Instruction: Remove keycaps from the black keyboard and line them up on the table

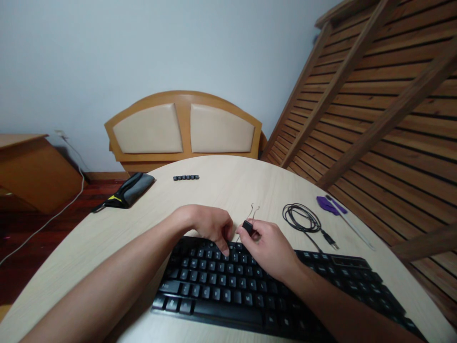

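A black keyboard (228, 312) lies across the near part of the round table. My left hand (210, 224) is bent over its top rows, fingers curled and one fingertip down at the keys; anything between those fingers is hidden. Just to the right, my right hand (267, 243) pinches a keycap puller (247, 227) with a black body, its thin wire prongs pointing up and away from me. That hand is above the keyboard's upper edge. Farther back, several loose black keycaps (186, 177) stand in a short row.
On the table (228, 183), a coiled USB cable (302, 218) lies right of my hands. Beyond it are a purple cloth (330, 205) and a slim brush (352, 224). A black pouch (130, 190) rests at the left edge. A wooden headboard (183, 97) stands behind.
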`<state>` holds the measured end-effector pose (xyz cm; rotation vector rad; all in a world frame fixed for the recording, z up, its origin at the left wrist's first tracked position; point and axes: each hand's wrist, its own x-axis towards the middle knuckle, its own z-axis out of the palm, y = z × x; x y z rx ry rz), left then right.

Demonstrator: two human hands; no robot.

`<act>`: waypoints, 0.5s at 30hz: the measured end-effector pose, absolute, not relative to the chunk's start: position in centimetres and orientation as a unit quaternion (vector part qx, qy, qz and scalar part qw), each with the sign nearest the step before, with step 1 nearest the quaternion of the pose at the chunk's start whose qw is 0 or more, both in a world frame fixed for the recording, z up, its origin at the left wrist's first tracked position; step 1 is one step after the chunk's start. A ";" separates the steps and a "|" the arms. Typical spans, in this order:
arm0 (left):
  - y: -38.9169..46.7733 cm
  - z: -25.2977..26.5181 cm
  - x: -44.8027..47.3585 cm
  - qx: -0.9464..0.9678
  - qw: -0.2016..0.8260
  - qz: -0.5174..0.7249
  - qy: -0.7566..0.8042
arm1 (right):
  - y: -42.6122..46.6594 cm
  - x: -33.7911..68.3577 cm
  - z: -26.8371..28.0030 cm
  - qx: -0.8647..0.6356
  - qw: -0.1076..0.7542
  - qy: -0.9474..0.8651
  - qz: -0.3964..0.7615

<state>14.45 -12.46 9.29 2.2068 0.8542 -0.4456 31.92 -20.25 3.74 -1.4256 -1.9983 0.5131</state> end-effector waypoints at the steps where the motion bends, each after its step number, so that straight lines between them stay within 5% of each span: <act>1: -12.5 9.3 14.4 0.856 0.359 -0.172 0.330 | -20.3 31.9 3.8 -0.545 0.299 -0.762 0.181; 15: -12.4 9.2 14.4 0.856 0.363 -0.174 0.325 | -20.6 31.9 4.4 -0.559 0.257 -0.769 0.171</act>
